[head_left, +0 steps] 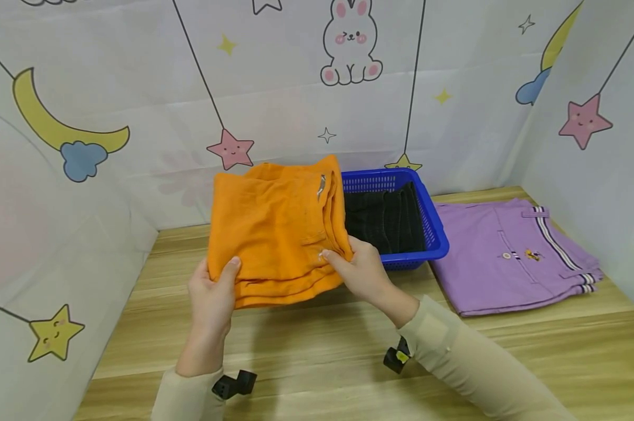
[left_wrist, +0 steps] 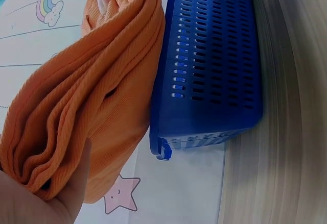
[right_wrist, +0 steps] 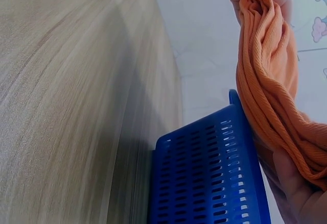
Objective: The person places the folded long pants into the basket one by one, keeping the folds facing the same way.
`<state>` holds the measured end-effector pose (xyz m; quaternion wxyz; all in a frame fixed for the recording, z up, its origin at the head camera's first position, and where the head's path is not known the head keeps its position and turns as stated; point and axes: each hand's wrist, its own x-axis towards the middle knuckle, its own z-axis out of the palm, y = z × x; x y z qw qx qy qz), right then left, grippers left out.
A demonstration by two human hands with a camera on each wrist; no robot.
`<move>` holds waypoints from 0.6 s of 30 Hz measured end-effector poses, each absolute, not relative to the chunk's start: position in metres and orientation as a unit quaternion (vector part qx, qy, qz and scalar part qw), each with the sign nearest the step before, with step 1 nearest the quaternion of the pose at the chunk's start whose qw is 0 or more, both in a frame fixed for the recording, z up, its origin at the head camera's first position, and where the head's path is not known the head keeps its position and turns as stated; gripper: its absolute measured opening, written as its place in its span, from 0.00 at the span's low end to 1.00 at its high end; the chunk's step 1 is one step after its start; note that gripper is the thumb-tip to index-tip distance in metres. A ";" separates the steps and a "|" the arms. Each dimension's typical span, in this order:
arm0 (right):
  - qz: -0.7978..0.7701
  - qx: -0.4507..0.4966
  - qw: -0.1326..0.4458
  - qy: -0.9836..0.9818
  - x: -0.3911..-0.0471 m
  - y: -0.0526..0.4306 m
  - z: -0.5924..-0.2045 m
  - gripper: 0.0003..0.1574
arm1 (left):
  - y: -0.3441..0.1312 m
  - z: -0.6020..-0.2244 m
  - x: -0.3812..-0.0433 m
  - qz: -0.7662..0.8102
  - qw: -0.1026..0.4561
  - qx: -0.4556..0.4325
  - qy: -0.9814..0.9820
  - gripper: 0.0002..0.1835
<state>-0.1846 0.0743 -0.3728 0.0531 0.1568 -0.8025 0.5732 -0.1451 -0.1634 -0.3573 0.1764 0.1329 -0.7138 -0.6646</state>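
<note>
We see the folded orange twill garment (head_left: 274, 222) between two hands: the left hand (head_left: 212, 297) pinches its lower left corner, the right hand (head_left: 364, 270) its lower right side.

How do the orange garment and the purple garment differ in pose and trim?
The orange garment is held up by the left hand and right hand; the purple garment lies on the table.
The purple garment has striped trim; the orange garment shows none.
Both are folded.
</note>
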 end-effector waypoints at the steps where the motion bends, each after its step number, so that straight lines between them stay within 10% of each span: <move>1: 0.573 0.158 0.054 -0.802 -0.184 0.075 -0.373 0.12 | -0.163 -0.357 -0.145 -0.667 0.176 0.132 -0.711 0.14; 18: 0.579 0.157 0.056 -0.798 -0.184 0.082 -0.372 0.14 | -0.156 -0.357 -0.149 -0.674 0.170 0.117 -0.709 0.15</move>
